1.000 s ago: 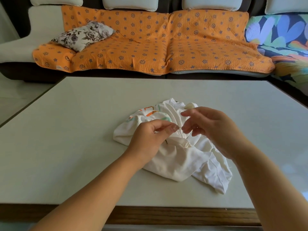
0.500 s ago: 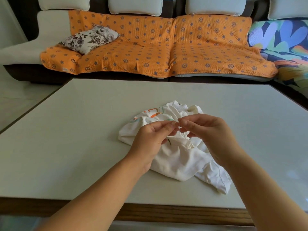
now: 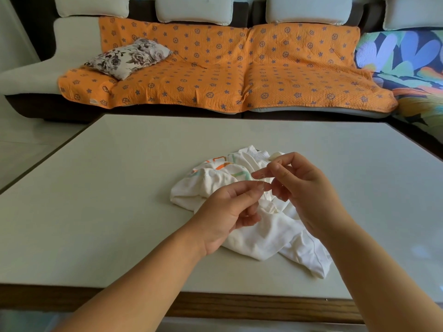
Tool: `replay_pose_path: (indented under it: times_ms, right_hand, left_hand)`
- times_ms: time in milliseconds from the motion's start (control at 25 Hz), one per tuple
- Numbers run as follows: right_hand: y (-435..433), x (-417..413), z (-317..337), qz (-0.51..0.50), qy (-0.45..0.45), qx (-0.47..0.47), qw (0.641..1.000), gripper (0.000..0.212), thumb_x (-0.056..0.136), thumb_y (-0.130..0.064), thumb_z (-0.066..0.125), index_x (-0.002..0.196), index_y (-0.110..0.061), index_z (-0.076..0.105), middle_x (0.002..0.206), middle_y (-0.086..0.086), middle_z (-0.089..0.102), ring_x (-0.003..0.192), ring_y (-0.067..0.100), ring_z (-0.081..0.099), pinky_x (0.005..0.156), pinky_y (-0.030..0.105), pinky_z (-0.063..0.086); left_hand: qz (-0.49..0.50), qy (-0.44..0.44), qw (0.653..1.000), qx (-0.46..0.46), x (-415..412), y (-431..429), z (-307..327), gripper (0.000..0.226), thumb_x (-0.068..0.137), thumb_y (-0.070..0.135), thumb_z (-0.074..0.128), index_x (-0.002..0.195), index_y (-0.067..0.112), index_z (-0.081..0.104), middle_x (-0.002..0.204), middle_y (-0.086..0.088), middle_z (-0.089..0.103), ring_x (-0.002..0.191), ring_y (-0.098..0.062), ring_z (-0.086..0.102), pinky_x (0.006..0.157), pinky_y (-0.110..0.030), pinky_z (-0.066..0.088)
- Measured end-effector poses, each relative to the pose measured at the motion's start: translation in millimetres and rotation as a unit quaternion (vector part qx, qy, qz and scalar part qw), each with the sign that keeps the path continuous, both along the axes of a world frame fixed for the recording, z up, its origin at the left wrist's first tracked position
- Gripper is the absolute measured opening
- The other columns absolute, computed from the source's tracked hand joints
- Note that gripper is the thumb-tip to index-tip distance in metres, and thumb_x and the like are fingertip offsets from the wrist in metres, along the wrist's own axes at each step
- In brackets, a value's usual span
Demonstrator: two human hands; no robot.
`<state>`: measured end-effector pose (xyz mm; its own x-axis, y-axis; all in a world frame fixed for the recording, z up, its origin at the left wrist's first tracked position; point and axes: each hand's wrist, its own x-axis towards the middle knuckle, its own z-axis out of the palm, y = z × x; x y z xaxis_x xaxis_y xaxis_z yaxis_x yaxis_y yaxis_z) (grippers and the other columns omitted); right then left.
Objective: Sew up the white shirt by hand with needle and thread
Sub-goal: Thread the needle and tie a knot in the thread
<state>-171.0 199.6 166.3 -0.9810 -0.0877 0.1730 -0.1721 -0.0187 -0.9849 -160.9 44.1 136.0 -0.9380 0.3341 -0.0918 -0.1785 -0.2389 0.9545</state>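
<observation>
Left hand [image 3: 227,212] and right hand [image 3: 305,190] raised over white shirt [image 3: 266,238], fingertips meeting, both pinching faint thread [image 3: 260,182]. Shirt print unreadable.

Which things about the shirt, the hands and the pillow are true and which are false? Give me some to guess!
1. The shirt lies crumpled on the table. True.
2. The left hand lies flat on the table. False: it is held up over the shirt.
3. The fingertips of the right hand are close to those of the left hand. True.
4. The pillow is on the table. False: it lies on the orange sofa cover.
</observation>
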Motion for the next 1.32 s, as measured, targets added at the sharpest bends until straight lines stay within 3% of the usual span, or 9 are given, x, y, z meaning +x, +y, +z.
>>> replay_pose_path:
  times_ms: [200, 640, 1040, 1320]
  right_hand:
    - [7, -2, 2, -0.01, -0.007, -0.016, 1.0, 0.012, 0.099, -0.015, 0.052, 0.09, -0.008, 0.052, 0.09, 0.012, 0.076, 0.056, 0.015, 0.05, 0.053, 0.023, 0.04]
    - [12, -4, 4, -0.036, -0.015, -0.061, 0.997, 0.016, 0.101, -0.011, 0.048, 0.085, -0.012, 0.05, 0.095, 0.012, 0.076, 0.059, 0.017, 0.054, 0.057, 0.027, 0.042]
    - [16, -7, 8, 0.003, -0.102, -0.215, 0.971, 0.02, 0.105, -0.013, 0.038, 0.088, -0.013, 0.049, 0.077, 0.012, 0.072, 0.062, 0.019, 0.069, 0.053, 0.022, 0.054]
    - [23, -15, 6, -0.08, -0.087, -0.298, 0.947, 0.022, 0.105, -0.01, 0.038, 0.086, -0.011, 0.049, 0.067, 0.011, 0.068, 0.068, 0.026, 0.073, 0.063, 0.029, 0.06]
  left_hand:
    - [0.001, 0.037, 0.998, -0.046, -1, -1, -2, 0.026, 0.098, 0.015, 0.052, 0.086, 0.019, 0.074, 0.054, 0.005, 0.035, 0.051, -0.009, 0.035, 0.056, -0.02, 0.035]
    - [-0.022, 0.041, 0.997, -0.066, -2, -8, -5, 0.026, 0.098, 0.013, 0.053, 0.087, 0.018, 0.075, 0.054, 0.005, 0.029, 0.048, -0.008, 0.024, 0.051, -0.022, 0.021]
    - [-0.019, 0.034, 0.988, -0.152, -4, -15, -8, 0.011, 0.09, 0.021, 0.066, 0.091, 0.019, 0.077, 0.056, 0.009, 0.037, 0.05, -0.005, 0.03, 0.05, -0.019, 0.024]
    - [0.01, 0.051, 0.967, -0.251, -11, -35, -3, 0.014, 0.094, 0.022, 0.062, 0.095, 0.021, 0.076, 0.053, 0.013, 0.037, 0.05, -0.003, 0.032, 0.051, -0.018, 0.027]
